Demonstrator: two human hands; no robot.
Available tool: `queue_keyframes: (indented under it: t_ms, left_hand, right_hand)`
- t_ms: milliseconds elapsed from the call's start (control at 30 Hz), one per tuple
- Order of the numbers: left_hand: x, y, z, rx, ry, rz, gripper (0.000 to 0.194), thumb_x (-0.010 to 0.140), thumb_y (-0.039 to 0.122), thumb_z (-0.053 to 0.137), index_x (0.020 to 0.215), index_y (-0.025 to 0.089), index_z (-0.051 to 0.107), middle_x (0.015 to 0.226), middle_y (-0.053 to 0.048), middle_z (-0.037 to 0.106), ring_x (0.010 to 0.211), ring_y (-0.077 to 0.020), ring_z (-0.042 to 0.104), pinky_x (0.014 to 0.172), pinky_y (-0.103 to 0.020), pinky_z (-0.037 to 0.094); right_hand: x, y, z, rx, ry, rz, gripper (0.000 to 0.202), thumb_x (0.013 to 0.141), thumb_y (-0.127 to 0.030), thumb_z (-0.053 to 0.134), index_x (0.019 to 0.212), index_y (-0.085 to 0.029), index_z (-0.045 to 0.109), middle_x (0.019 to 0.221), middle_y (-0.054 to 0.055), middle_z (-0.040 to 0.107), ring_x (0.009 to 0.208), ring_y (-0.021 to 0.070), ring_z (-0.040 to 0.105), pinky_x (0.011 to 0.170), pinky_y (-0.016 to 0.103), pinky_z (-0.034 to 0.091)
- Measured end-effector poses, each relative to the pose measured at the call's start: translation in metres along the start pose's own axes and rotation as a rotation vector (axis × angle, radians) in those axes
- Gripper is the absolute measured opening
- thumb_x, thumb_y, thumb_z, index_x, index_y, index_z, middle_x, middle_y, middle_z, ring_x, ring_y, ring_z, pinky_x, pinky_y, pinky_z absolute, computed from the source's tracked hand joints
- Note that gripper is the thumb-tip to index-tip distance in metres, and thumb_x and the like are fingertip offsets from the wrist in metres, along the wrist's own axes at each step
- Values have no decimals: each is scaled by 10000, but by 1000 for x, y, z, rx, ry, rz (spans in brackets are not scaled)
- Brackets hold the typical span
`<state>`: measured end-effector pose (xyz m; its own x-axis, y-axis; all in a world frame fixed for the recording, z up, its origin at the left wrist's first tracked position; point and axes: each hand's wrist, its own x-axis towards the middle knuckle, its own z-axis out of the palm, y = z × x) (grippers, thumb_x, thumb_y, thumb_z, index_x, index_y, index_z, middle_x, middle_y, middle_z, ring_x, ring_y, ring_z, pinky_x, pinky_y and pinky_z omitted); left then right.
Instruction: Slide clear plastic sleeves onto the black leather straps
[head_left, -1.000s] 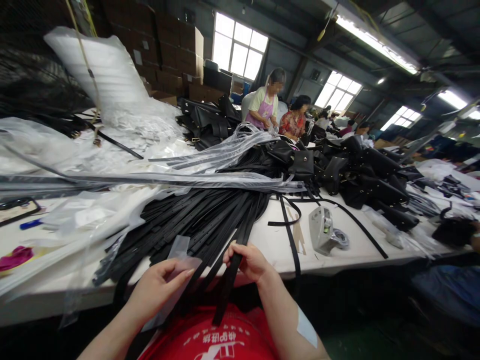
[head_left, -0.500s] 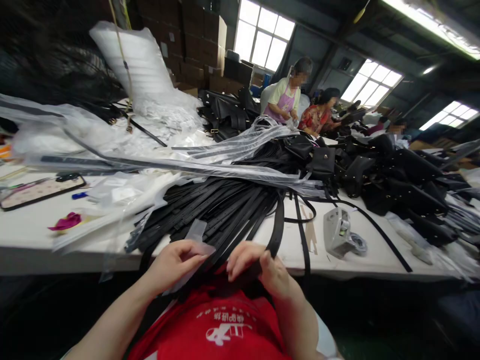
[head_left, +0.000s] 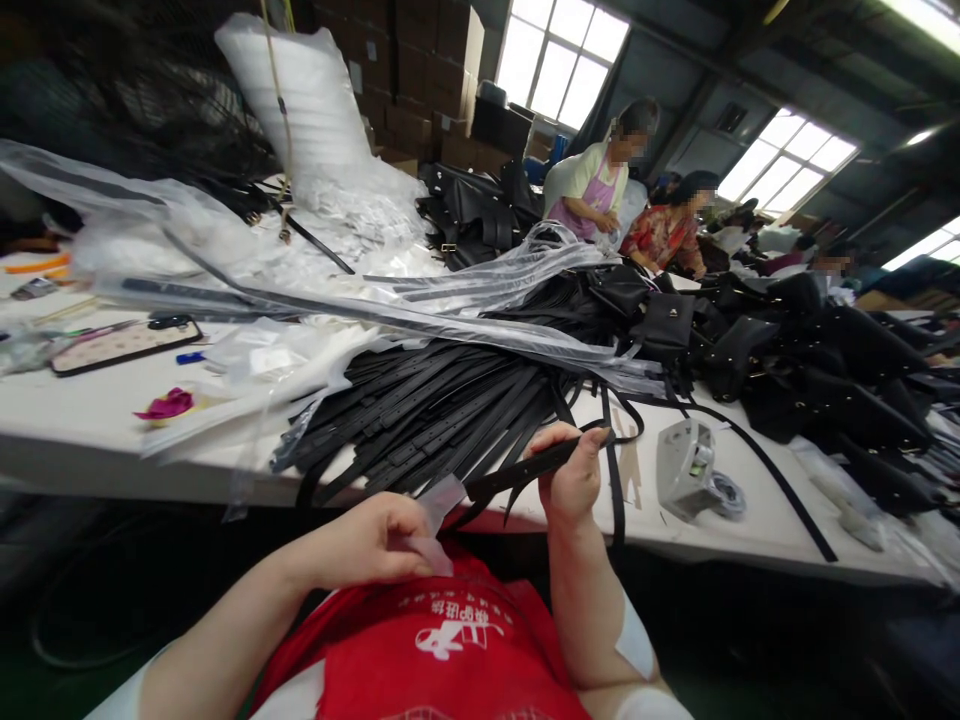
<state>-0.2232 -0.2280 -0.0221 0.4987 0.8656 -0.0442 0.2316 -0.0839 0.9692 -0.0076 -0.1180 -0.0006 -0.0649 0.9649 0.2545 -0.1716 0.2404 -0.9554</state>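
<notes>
My left hand [head_left: 375,540] is closed on a translucent plastic sleeve [head_left: 444,502], part of which sticks out beyond the fingers. My right hand [head_left: 571,478] grips a black strap [head_left: 517,474] between thumb and fingers, above the table's front edge. The strap's left end meets the plastic; whether it lies inside or only against it I cannot tell. Just behind both hands, a fanned pile of black straps [head_left: 420,410] with small holes covers the table.
Clear plastic-wrapped straps [head_left: 450,325] lie across the pile. A tape dispenser [head_left: 684,468] stands to the right on the white table [head_left: 225,465]. Black bags [head_left: 817,330] are heaped at right. At left lies a phone [head_left: 124,345]. Two people [head_left: 600,190] work across the table.
My right hand has risen and moved right with the strap, now stretched out toward the left hand. My left hand, with the plastic, has shifted slightly down and right. The view has turned left.
</notes>
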Motion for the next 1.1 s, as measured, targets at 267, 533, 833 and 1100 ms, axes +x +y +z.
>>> queue_keyframes:
  t_ms: [267, 533, 833, 1100]
  left_hand:
    - [-1, 2, 0, -85, -65, 33, 185, 789, 350, 698, 844, 203, 795, 827, -71, 763, 785, -201, 691, 771, -272, 533]
    - [0, 8, 0, -122, -88, 51, 152, 748, 346, 732, 757, 205, 788, 807, -64, 764, 751, -199, 685, 740, -284, 537]
    - [5, 7, 1, -171, -41, 71, 99, 731, 301, 756, 762, 215, 796, 858, -62, 759, 811, -203, 685, 772, -281, 530]
    - [15, 5, 4, -160, 27, 18, 133, 745, 302, 733, 809, 204, 796, 910, -54, 755, 863, -206, 679, 806, -269, 511]
  right_hand:
    - [-2, 11, 5, 6, -10, -13, 699, 919, -678, 192, 598, -194, 581, 538, 33, 559, 497, 154, 547, 482, 277, 418]
    - [1, 2, 7, 71, 14, -12, 712, 895, -712, 176, 577, -196, 549, 498, 18, 508, 453, 147, 513, 445, 274, 404]
    - [-7, 13, 11, 44, -102, 49, 722, 906, -701, 165, 593, -196, 576, 506, 34, 545, 478, 154, 539, 477, 273, 424]
    - [-32, 32, 30, -82, -445, 143, 763, 913, -696, 159, 744, -173, 688, 691, 62, 650, 649, 164, 604, 615, 275, 486]
